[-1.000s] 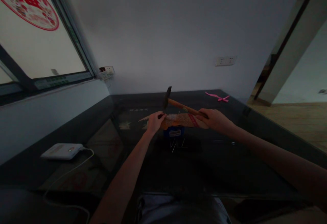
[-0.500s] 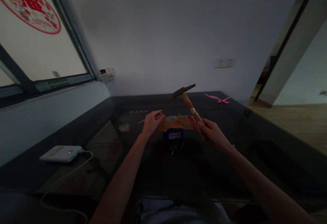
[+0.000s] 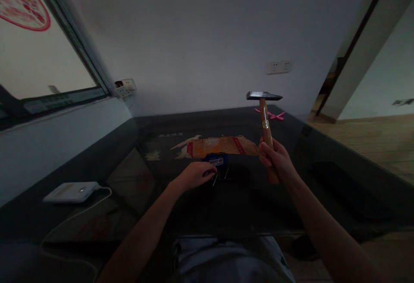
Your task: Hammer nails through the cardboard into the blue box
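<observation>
My right hand point(image 3: 276, 160) is wrapped round the wooden handle of a hammer point(image 3: 265, 123), held upright with its dark metal head at the top. Low over the dark table, my left hand point(image 3: 196, 174) has its fingers curled in, the tips beside several thin nails point(image 3: 226, 173). Whatever those fingertips pinch, if anything, is hidden. Just beyond them, a long tan strip point(image 3: 220, 146) with orange and red print lies across a small blue box point(image 3: 216, 160). Ragged pale ends show at the strip's left.
A white power bank point(image 3: 71, 192) with a cable lies at the left of the table point(image 3: 181, 214). At the back right is a pink ribbon point(image 3: 277, 116). A flat dark object point(image 3: 349, 190) lies at the right. The wall stands behind the table's far edge.
My left hand has let go of the printed strip and come down towards me to the nails. The hammer has moved right and turned more upright. The view has shifted slightly.
</observation>
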Demonstrator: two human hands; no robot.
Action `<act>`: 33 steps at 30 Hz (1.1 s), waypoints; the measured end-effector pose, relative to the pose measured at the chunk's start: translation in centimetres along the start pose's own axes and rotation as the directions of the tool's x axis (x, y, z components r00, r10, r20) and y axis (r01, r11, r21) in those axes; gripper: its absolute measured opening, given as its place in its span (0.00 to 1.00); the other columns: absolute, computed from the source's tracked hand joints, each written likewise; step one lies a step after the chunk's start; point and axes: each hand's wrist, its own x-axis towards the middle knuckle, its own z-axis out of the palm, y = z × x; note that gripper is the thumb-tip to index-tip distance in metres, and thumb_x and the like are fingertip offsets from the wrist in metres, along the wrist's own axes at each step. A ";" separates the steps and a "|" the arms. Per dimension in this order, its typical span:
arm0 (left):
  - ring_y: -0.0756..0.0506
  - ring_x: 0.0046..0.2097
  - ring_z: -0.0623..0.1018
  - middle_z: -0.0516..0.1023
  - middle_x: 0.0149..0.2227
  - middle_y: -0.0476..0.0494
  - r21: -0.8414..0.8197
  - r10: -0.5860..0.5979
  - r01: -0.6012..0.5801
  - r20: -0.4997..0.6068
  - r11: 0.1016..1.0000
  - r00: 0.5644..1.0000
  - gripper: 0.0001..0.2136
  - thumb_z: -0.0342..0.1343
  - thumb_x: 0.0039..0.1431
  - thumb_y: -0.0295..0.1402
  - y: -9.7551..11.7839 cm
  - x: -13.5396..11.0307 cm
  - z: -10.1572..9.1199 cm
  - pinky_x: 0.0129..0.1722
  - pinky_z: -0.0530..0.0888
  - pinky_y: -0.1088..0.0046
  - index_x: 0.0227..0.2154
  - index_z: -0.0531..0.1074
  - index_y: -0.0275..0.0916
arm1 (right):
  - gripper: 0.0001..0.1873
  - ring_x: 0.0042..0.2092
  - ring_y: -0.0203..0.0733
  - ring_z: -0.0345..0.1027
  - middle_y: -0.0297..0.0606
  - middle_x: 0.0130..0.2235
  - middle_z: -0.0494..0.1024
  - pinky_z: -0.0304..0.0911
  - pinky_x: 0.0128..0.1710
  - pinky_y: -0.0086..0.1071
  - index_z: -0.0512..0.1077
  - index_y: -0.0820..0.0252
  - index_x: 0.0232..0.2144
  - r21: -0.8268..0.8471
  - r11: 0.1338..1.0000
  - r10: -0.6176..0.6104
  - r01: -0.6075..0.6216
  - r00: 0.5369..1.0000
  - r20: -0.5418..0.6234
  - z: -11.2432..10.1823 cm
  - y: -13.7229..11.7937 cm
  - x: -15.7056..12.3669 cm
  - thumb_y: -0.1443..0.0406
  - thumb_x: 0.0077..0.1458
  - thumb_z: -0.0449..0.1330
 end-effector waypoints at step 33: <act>0.52 0.28 0.70 0.72 0.26 0.49 -0.281 -0.174 0.250 0.268 0.927 0.948 0.07 0.53 0.49 0.29 -0.9 -0.4 -1.4 0.27 0.65 0.80 0.32 0.72 0.35 | 0.15 0.13 0.23 0.51 0.23 0.19 0.62 0.43 0.11 0.22 0.63 0.58 0.31 0.085 0.995 0.060 -0.061 0.998 0.011 -0.5 1.3 0.6 0.59 0.46 0.64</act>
